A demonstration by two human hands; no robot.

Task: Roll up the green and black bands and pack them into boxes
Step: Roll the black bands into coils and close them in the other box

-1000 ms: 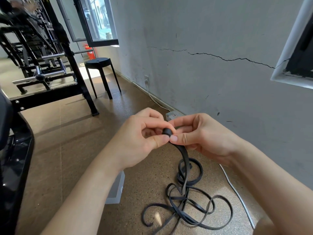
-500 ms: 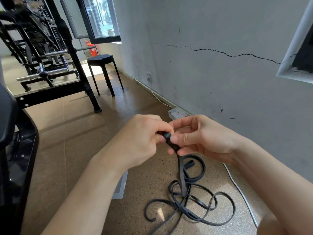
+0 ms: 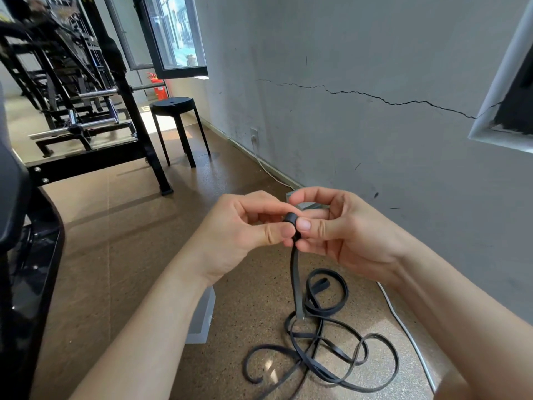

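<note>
A long black band (image 3: 295, 281) hangs from my fingers down to the floor, where the rest of it lies in loose tangled loops (image 3: 326, 342). Its upper end is wound into a small tight roll (image 3: 290, 220) pinched between both hands at chest height. My left hand (image 3: 245, 232) grips the roll from the left with thumb and fingers. My right hand (image 3: 334, 229) pinches it from the right, thumb on top. A pale box (image 3: 202, 316) sits on the floor under my left forearm, partly hidden. No green band is in view.
A grey cracked wall (image 3: 375, 116) runs along the right. A white cable (image 3: 403, 324) lies on the floor beside it. A black stool (image 3: 176, 111) and a black gym rack (image 3: 86, 96) stand further back, and a black machine edge (image 3: 26, 269) is at the left.
The small roll at the band's end has been turned a little further between my fingers, and the hanging strip sits slightly higher. Both hands keep their pinch in the same place.
</note>
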